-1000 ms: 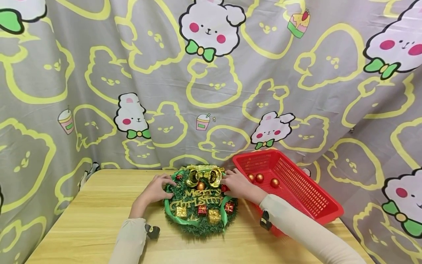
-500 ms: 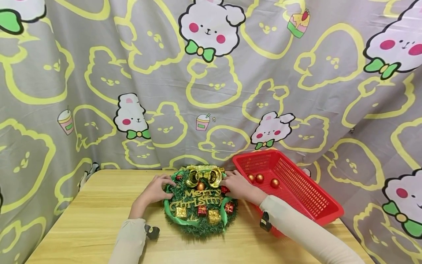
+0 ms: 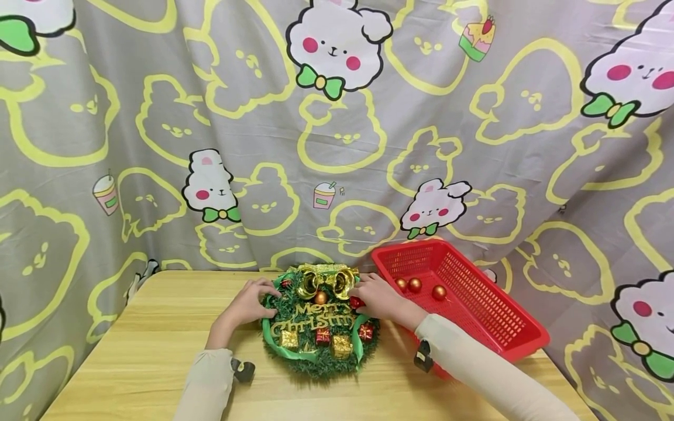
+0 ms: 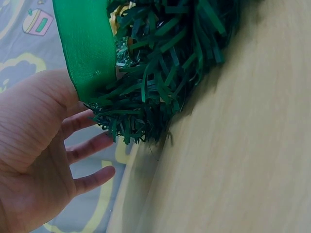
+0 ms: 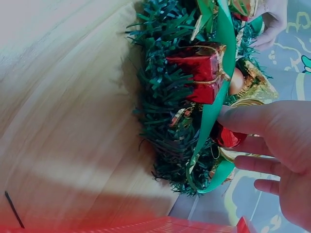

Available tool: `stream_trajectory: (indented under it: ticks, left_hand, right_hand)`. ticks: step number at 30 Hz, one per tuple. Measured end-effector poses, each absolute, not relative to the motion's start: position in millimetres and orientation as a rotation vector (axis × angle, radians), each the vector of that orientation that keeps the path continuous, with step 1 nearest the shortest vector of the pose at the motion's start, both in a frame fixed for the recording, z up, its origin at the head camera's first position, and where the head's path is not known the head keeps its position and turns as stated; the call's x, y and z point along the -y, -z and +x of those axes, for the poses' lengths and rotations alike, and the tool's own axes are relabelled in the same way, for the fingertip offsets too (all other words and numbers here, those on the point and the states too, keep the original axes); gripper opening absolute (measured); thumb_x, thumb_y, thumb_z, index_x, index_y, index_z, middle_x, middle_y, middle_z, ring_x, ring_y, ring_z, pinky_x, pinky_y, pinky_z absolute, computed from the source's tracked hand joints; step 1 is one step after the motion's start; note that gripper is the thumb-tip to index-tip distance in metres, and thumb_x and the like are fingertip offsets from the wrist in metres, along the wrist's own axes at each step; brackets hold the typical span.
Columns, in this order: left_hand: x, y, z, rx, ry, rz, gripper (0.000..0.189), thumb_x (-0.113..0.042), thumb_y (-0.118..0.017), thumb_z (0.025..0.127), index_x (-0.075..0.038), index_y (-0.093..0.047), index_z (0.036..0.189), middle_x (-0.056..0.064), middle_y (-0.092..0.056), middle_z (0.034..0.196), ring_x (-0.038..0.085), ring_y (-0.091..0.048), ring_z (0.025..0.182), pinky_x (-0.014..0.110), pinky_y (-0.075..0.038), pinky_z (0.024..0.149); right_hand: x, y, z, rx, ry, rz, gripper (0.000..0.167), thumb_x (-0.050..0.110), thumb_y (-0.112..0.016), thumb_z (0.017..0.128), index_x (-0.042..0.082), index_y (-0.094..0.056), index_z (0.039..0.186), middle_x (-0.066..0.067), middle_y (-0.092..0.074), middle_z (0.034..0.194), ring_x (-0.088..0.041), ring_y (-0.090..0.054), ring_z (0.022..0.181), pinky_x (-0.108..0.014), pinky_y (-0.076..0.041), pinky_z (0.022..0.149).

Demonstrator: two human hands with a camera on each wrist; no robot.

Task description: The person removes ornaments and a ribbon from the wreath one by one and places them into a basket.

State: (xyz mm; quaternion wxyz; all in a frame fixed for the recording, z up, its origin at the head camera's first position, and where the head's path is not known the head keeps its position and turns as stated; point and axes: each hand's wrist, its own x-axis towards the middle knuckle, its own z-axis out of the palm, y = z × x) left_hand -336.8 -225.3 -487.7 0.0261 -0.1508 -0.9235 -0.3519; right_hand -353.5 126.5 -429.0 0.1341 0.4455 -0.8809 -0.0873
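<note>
On the table lies a green tinsel Christmas wreath (image 3: 316, 365) with gold "Merry Christmas" lettering (image 3: 316, 316), gold bells (image 3: 343, 283), small gift boxes (image 3: 341, 345) and green ribbon (image 4: 87, 43). My left hand (image 3: 251, 301) holds the wreath's left edge between thumb and fingers; the ribbon covers the thumb in the left wrist view. On the other side, my right hand (image 3: 380, 297) pinches a shiny red ornament (image 5: 227, 137) beside the ribbon, thumb in front, index finger behind. An orange-gold ball (image 3: 320, 297) sits below the bells.
A red plastic basket (image 3: 489, 298) stands tilted at the right, close to the right forearm. Inside it are three orange-gold balls (image 3: 439, 292). A patterned curtain (image 3: 263, 134) hangs behind the wooden table (image 3: 142, 351).
The right fingers have shifted slightly left at the wreath, with the red ornament moving a little with them. The left hand and basket have stayed in place.
</note>
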Motion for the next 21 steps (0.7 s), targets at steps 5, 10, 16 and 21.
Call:
stream_trajectory:
  ticks: [5,10,16,21]
  left_hand:
    - [225.4,487.7,-336.7,2.85,1.093,-0.456,0.035,-0.013,-0.084,0.078,-0.016,-0.077,0.112,0.011,-0.059,0.135,0.038,-0.045,0.129,0.063,-0.043,0.104]
    - [225.3,488.1,-336.5,2.849,1.085,-0.462,0.035,-0.014,-0.083,0.078,-0.016,-0.077,0.112,0.012,-0.059,0.134,0.038,-0.044,0.129,0.064,-0.043,0.103]
    - [225.7,488.6,-337.2,2.852,1.109,-0.456,0.035,-0.013,-0.084,0.078,-0.016,-0.076,0.112,0.012,-0.058,0.135,0.037,-0.044,0.13,0.063,-0.043,0.104]
    - [225.5,490.0,-337.7,2.851,1.113,-0.46,0.034,-0.013,-0.084,0.079,-0.016,-0.077,0.112,0.012,-0.058,0.135,0.038,-0.044,0.13,0.063,-0.043,0.104]
  right_hand:
    - [-127.3,426.9,-354.1,2.511,0.194,1.31,0.037,0.029,-0.087,0.079,0.016,-0.076,0.112,0.0,-0.074,0.098,-0.022,-0.062,0.097,-0.043,-0.049,0.095]
    - [-128.8,422.0,-353.9,2.451,0.065,1.324,0.038,0.027,-0.088,0.078,0.013,-0.076,0.112,0.0,-0.075,0.1,-0.022,-0.063,0.097,-0.042,-0.049,0.095]
    - [-129.0,413.2,-352.3,2.396,-0.057,1.292,0.038,0.026,-0.088,0.078,0.013,-0.076,0.113,0.0,-0.076,0.103,-0.022,-0.062,0.1,-0.04,-0.049,0.096]
    - [-128.6,404.4,-349.3,2.36,-0.097,1.272,0.039,0.027,-0.088,0.08,0.011,-0.076,0.113,-0.002,-0.076,0.103,-0.023,-0.062,0.102,-0.04,-0.049,0.094]
